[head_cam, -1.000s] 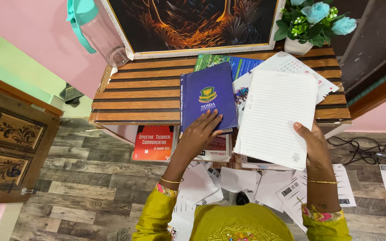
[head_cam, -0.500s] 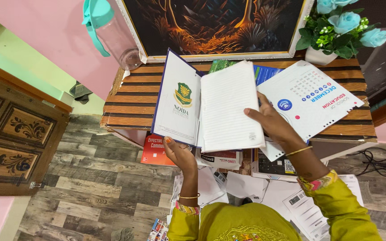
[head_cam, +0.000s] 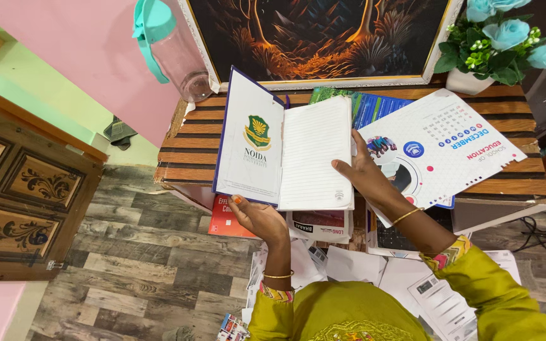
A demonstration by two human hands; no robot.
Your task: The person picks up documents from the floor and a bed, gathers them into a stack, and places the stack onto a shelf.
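Blue-covered lined notebook [head_cam: 285,151] open above striped wooden table [head_cam: 191,136] | left hand [head_cam: 257,215] cups lower spine, fingers curled beneath for support | right hand [head_cam: 364,173] fingers spread flat, steadying right page edge beside white calendar sheet [head_cam: 443,145]

A home room — pink walls, carved wooden door [head_cam: 14,189], framed painting [head_cam: 323,38] (flowers [head_cam: 500,38] beside it).

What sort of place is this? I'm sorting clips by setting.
Probably a room in a home, a study corner: a small striped wooden table piled with books, a framed painting propped against a pink wall, a pot of blue artificial flowers, and papers strewn on the wood-look floor.
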